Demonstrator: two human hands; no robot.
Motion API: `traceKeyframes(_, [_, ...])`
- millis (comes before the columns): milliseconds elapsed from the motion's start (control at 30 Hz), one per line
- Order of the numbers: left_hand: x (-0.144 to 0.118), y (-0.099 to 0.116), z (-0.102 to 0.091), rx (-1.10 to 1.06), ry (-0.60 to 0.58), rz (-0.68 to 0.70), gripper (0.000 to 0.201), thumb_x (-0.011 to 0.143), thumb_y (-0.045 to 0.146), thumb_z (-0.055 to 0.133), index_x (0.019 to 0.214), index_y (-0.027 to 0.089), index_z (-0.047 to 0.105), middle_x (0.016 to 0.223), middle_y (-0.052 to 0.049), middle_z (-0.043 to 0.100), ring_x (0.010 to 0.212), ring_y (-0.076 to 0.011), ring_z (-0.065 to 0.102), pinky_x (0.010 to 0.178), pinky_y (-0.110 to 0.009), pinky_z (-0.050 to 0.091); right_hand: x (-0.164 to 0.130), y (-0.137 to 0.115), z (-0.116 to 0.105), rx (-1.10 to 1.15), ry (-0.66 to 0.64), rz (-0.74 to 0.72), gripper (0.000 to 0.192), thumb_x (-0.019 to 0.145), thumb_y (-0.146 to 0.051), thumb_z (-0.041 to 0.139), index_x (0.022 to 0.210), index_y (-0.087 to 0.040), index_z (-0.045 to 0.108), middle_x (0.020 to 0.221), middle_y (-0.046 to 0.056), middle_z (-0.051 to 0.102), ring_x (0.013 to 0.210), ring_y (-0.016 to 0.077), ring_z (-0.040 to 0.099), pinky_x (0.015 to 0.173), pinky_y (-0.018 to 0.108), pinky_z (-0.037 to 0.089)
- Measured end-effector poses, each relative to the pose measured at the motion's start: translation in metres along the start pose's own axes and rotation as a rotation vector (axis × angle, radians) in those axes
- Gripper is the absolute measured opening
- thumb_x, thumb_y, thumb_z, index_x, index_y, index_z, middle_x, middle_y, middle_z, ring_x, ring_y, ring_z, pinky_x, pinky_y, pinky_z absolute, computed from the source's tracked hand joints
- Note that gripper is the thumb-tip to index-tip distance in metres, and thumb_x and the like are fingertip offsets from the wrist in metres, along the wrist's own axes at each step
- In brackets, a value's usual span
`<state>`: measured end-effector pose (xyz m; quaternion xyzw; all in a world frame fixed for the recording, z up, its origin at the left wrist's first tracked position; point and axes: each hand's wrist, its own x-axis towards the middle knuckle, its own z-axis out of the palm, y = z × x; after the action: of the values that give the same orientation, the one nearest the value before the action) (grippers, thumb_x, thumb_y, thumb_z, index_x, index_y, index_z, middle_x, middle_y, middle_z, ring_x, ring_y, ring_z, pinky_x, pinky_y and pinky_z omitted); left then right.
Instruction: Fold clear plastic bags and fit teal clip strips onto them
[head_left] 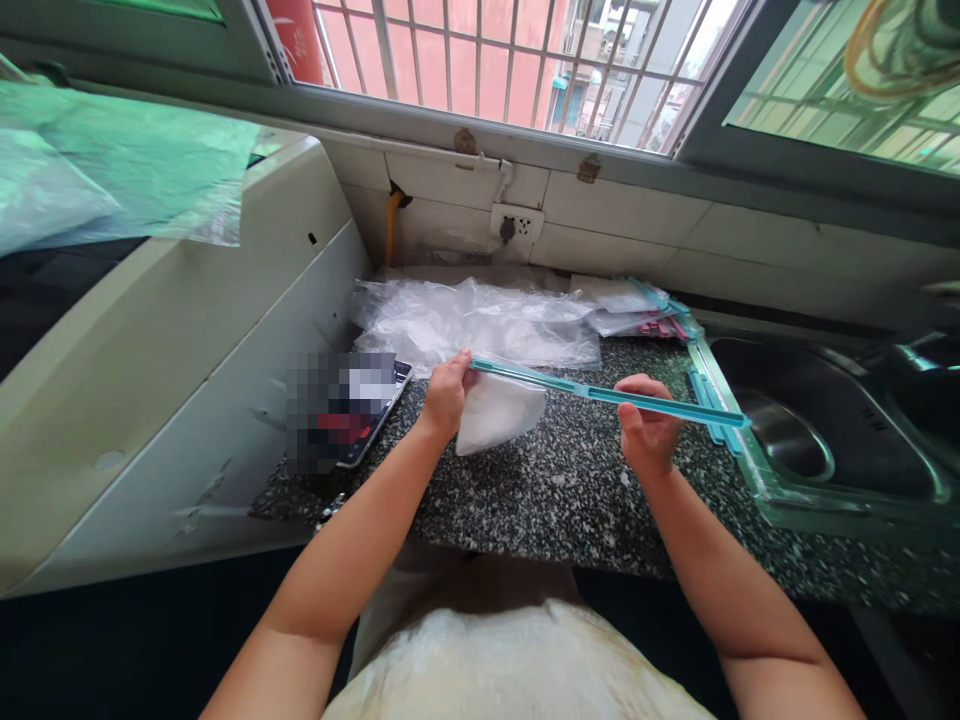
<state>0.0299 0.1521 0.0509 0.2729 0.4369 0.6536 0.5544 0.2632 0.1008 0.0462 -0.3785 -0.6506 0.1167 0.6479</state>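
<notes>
A long teal bag sealing clip is held nearly level above the counter, swung out straight with a joint near its middle. My left hand pinches its left end, together with the corner of a small whitish plastic bag that hangs below the clip. Farther right, my right hand grips the other half of the clip between thumb and fingers. The clip's right tip points toward the sink. Whether the bag's edge lies inside the clip, I cannot tell.
Crumpled clear plastic bags lie along the wall. More teal and pink clips sit on flat bags at back right, with several teal ones by the sink. A partly blurred tablet-like device stands left, near a white appliance.
</notes>
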Motion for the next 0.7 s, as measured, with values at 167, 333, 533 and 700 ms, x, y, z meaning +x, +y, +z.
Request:
traceKeyframes(167, [-0.0013, -0.0032, 0.0009, -0.003, -0.042, -0.057, 0.025, 0.073, 0.019, 0.060, 0.051, 0.016, 0.049, 0.051, 0.005, 0.044, 0.049, -0.0072, 0.040, 0.048, -0.019, 0.035, 0.0010, -0.0066, 0.0014, -0.078, -0.157, 0.048, 0.020, 0.077, -0.036, 0.064, 0.092, -0.024, 0.059, 0.078, 0.001, 0.055, 0.068, 0.0146, 0.053, 0.061, 0.029, 0.045])
traceKeyframes(333, [-0.0008, -0.0072, -0.0017, -0.008, -0.085, -0.039, 0.023, 0.071, 0.023, 0.063, 0.052, 0.016, 0.051, 0.052, 0.005, 0.045, 0.050, -0.0072, 0.040, 0.048, -0.019, 0.035, 0.0011, -0.0031, 0.0046, -0.150, -0.198, 0.013, 0.019, 0.073, -0.035, 0.069, 0.086, -0.023, 0.060, 0.078, 0.001, 0.059, 0.072, 0.0158, 0.055, 0.063, 0.030, 0.046])
traceKeyframes(533, [-0.0032, -0.0025, 0.0013, 0.000, -0.080, -0.082, 0.026, 0.072, 0.021, 0.062, 0.050, 0.016, 0.049, 0.052, 0.005, 0.043, 0.050, -0.0077, 0.039, 0.050, -0.021, 0.033, 0.0017, -0.0057, 0.0062, -0.221, -0.179, -0.007, 0.009, 0.075, -0.029, 0.067, 0.080, -0.023, 0.062, 0.075, 0.001, 0.063, 0.068, 0.0155, 0.058, 0.062, 0.031, 0.047])
traceKeyframes(700, [-0.0049, -0.0008, 0.0023, 0.018, -0.083, -0.085, 0.028, 0.071, 0.023, 0.064, 0.049, 0.016, 0.048, 0.052, 0.005, 0.043, 0.050, -0.0079, 0.038, 0.050, -0.021, 0.033, 0.0020, -0.0082, 0.0057, -0.275, -0.185, -0.032, 0.006, 0.076, -0.028, 0.066, 0.079, -0.023, 0.062, 0.073, 0.001, 0.064, 0.067, 0.0155, 0.058, 0.059, 0.031, 0.047])
